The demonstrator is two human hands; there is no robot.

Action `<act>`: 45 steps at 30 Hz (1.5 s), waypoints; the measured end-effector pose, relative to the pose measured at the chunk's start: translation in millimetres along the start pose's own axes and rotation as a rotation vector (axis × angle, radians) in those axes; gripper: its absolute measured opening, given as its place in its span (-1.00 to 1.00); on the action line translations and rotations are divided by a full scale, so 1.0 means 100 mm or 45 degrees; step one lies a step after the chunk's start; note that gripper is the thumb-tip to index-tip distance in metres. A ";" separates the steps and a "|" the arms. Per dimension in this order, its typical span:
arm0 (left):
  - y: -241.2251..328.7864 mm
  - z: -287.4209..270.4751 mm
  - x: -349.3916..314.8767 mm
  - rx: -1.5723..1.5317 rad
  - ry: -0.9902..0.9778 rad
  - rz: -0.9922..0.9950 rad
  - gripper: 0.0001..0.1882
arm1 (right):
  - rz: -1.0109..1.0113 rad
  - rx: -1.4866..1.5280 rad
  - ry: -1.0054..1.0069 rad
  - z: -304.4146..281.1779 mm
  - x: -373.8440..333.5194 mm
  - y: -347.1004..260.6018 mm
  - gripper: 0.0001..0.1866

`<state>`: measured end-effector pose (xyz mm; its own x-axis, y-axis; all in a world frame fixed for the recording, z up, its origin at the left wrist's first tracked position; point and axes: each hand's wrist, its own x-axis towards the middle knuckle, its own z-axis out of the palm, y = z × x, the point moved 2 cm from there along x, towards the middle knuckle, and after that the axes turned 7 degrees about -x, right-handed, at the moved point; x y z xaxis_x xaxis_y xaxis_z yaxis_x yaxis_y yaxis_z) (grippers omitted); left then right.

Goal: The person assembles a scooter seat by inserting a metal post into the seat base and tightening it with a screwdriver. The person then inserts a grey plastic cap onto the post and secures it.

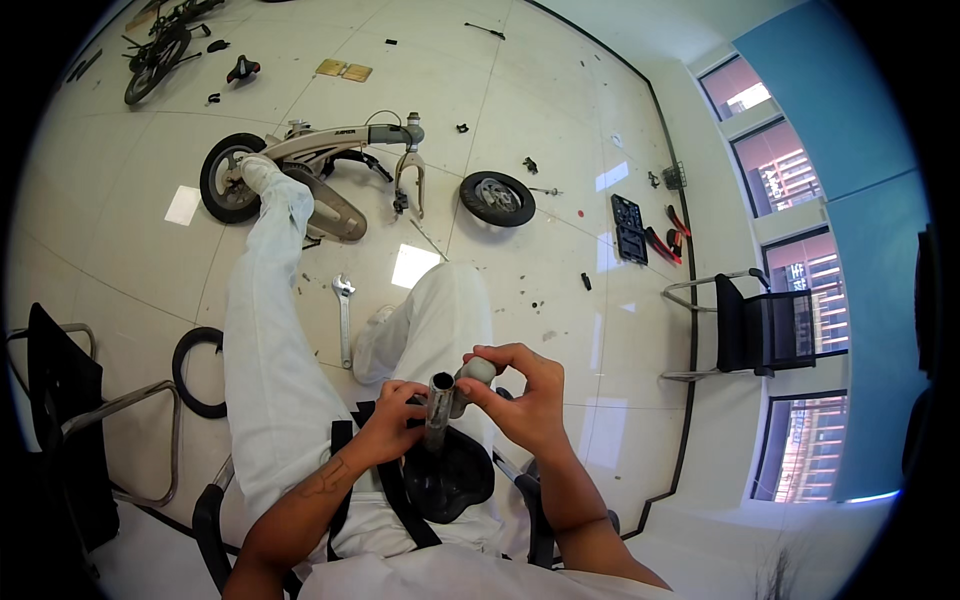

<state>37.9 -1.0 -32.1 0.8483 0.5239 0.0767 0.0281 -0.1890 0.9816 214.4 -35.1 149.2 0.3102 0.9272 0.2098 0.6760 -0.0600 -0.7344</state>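
Fingers, left hand [394,424]: closed on metal tube [437,418], rising from black saddle [455,490], sitter's lap [370,512]. Right hand [526,402]: pinching grey rounded piece [478,371] beside tube's rim. Advisable: tube braced steady, pinch kept light.

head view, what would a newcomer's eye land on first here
Likely the bike, lying upper left of centre, and the loose wheel to its right. Then, low in the middle, the left hand holding a tube above a black saddle, with the right hand on a grey piece beside it.
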 end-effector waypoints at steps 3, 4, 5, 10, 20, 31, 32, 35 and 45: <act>0.02 -0.01 0.00 0.001 -0.003 -0.017 -0.71 | 0.025 -0.042 0.051 0.01 0.00 -0.04 -0.61; 0.06 -0.02 0.01 0.008 -0.007 -0.038 -0.68 | 0.043 -0.067 0.066 0.01 0.00 -0.06 -0.61; 0.09 -0.03 0.01 0.016 -0.011 -0.058 -0.65 | 0.061 -0.092 0.080 0.01 -0.01 -0.06 -0.61; 0.08 -0.04 0.02 0.040 -0.025 -0.034 -0.67 | 0.010 -0.101 0.112 0.04 -0.03 -0.07 -0.61; 0.08 -0.04 0.01 0.012 -0.024 -0.023 -0.73 | 0.128 0.624 -0.279 0.01 0.00 -0.08 -0.67; 0.05 -0.03 0.00 -0.017 -0.021 -0.066 -0.73 | -0.009 0.168 -0.052 0.03 -0.02 0.00 -0.64; 0.04 -0.03 0.00 -0.006 -0.035 -0.074 -0.73 | -0.003 0.148 -0.036 0.04 -0.02 0.00 -0.63; 0.05 -0.03 0.01 -0.002 -0.009 -0.037 -0.71 | -0.014 0.087 0.037 0.05 -0.01 -0.04 -0.64; 0.08 -0.04 0.01 0.013 0.016 -0.017 -0.71 | -0.040 -0.152 0.225 0.11 -0.03 -0.08 -0.61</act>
<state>36.9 1.2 -23.6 0.8412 0.5367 0.0656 0.0448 -0.1901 0.9807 201.1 -33.9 147.3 0.3929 0.8507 0.3492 0.7584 -0.0849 -0.6463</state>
